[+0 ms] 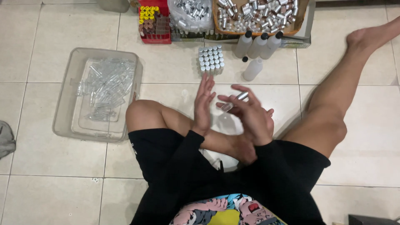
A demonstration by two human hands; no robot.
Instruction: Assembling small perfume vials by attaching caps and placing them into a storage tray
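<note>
Right hand grips a small capped vial, apparently glass, above the lap; left hand flat, fingers spread, empty, beside it; finished block of capped vials ahead; clear tub left; step: capping, likely; next calls for placing upright.

Bare tiles between clear bin and capped vials.
</note>
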